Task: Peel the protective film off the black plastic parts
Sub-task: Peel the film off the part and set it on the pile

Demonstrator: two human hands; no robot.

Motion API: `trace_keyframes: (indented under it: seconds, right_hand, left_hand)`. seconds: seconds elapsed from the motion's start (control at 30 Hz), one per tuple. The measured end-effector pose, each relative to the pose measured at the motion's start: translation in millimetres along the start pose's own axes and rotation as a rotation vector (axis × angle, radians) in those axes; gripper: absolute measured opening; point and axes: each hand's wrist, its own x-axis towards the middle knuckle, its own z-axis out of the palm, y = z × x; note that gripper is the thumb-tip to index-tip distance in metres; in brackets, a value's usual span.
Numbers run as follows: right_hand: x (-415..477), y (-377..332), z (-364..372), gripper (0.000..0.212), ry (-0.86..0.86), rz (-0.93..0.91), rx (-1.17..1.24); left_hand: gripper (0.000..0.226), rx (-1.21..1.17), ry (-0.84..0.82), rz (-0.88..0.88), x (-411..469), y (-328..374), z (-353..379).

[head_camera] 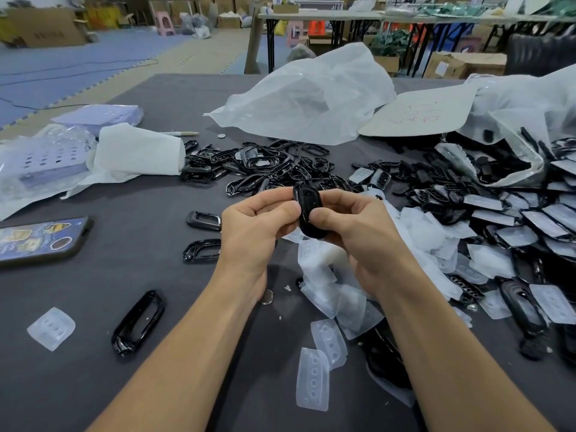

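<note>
Dark grey cloth covers the table, with a workshop floor and folding tables seen behind it. Above the middle of the table one black plastic part is held upright between both hands. It is pinched along its left edge by the thumb and curled fingers of the left hand, and its right side is gripped by the thumb and forefinger of the right hand. The part's face looks glossy, and whether film remains on it cannot be told.

The step in hand is judged to be the start of a peel, with a film edge being sought at the rim. For the next move a corner would have to be lifted with a nail while the part is steadied by the other hand.

Just below and to the right of the hands a heap of peeled films is spread. Further right, film-covered parts are piled. Beyond the hands, bare black frames are heaped in front of a crumpled plastic bag. Well to the left a phone is laid flat.
</note>
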Motion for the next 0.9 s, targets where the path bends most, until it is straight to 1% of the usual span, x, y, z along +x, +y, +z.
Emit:
trace_keyframes:
  seconds: [0.07, 0.2, 0.33, 0.43, 0.53, 0.63, 0.73, 0.83, 0.9]
  right_hand:
    - [0, 0, -1, 0.015, 0.007, -0.006, -0.016]
    - [-2, 0, 1, 0.018, -0.015, -0.058, -0.171]
    - [-6, 3, 6, 0.017, 0.027, -0.096, -0.217]
    - [-8, 6, 10, 0.018, 0.073, -0.113, -0.248]
    - [-10, 8, 14, 0.021, 0.08, -0.116, -0.224]
    - [-10, 5, 16, 0.021, 0.057, -0.135, -0.185]
    - [-8, 5, 14, 0.031, 0.051, -0.158, -0.209]
    - [-7, 6, 12, 0.023, 0.077, -0.156, -0.306]
    - [-7, 7, 11, 0.022, 0.12, -0.179, -0.329]
  left_hand:
    - [0.016, 0.032, -0.037, -0.006, -1, 1, 0]
    - [0.007, 0.128, -0.111, 0.003, -3, 4, 1]
    - [0.008, 0.188, -0.035, -0.022, 1, 2, -1]
    - [0.009, 0.204, -0.019, -0.05, 2, 0, -3]
    - [0.008, 0.213, -0.002, -0.049, 4, -1, -5]
    - [0.008, 0.211, 0.034, -0.002, 5, -3, -5]
    - [0.006, 0.21, 0.086, 0.077, 6, -7, -6]
    - [0.008, 0.268, 0.138, 0.143, 6, -9, -6]
    - [0.009, 0.308, 0.098, 0.158, 4, -9, -6]
